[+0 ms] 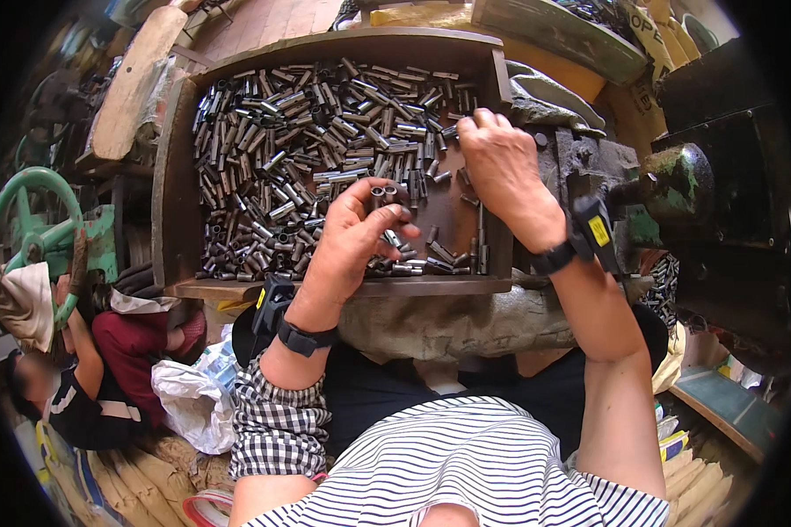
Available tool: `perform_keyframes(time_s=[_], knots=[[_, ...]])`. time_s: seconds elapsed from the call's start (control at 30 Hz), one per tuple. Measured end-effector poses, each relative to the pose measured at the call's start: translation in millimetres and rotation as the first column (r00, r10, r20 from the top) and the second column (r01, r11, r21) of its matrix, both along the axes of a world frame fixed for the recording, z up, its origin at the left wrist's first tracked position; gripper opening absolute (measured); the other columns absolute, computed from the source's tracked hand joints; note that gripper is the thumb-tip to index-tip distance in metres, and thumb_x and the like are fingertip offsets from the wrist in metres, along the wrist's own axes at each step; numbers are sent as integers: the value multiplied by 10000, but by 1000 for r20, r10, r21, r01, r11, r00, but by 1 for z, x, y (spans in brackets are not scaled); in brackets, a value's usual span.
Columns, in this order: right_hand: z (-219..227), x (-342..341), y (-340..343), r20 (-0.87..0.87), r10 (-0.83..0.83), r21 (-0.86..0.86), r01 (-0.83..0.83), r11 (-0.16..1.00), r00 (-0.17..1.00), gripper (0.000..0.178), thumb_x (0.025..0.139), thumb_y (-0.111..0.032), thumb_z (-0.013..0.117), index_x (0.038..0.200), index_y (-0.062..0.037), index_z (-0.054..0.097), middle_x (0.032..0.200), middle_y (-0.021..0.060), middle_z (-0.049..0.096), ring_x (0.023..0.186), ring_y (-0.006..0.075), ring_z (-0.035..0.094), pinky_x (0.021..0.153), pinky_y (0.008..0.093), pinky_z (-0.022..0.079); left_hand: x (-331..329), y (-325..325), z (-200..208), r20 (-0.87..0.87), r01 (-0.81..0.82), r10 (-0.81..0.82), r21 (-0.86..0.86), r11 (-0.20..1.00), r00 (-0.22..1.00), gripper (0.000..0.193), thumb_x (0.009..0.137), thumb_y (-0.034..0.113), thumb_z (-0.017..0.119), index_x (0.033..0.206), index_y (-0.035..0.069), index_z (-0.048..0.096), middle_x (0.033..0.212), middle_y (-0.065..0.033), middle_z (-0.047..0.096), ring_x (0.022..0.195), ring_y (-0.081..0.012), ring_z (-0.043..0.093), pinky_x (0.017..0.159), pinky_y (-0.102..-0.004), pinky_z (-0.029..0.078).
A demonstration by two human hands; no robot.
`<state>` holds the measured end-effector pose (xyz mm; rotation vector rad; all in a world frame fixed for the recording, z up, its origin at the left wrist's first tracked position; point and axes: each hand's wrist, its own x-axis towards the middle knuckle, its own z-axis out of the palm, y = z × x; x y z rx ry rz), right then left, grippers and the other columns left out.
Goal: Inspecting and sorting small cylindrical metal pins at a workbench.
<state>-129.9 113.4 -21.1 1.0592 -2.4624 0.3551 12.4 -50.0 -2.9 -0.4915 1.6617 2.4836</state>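
Note:
A shallow wooden tray (171,189) in front of me holds a heap of short metal tubes (277,158), most of them at its left and middle. Above the tray's near half, my left hand (347,237) is closed around a few metal tubes (384,193), two of whose round open ends face up. My right hand (505,167) reaches over the tray's right side, its fingers bent downward close to some loose tubes. Whatever lies under those fingertips is hidden. Both wrists carry black straps with small devices.
A dark machine with a green-flecked round part (679,182) stands at the right, beside a grey metal block (589,162). At the left is a green handwheel (39,202), with another person (79,378) sitting near it. Sackcloth (439,325) lies below the tray.

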Motion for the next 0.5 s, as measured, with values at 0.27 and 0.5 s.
perform_keyframes(time_s=[0.27, 0.5], knots=[[-12, -17, -8, -130, 3, 406, 51, 912, 992, 93, 757, -117, 555, 786, -87, 638, 766, 77, 635, 802, 197, 610, 619, 317, 451, -4, -1, -4, -149, -34, -249, -909, 415, 957, 153, 776, 68, 607, 911, 3, 579, 779, -109, 617, 622, -195, 627, 552, -310, 475], [6, 28, 23, 290, 106, -82, -85, 993, 951, 161, 721, -87, 603, 815, -6, 500, 745, 178, 593, 687, 358, 606, 603, 441, 480, -9, 24, -16, -4, 37, -411, -995, 91, 912, 238, 749, 225, 681, 786, 24, 559, 765, -141, 596, 739, -346, 593, 626, -423, 474]])
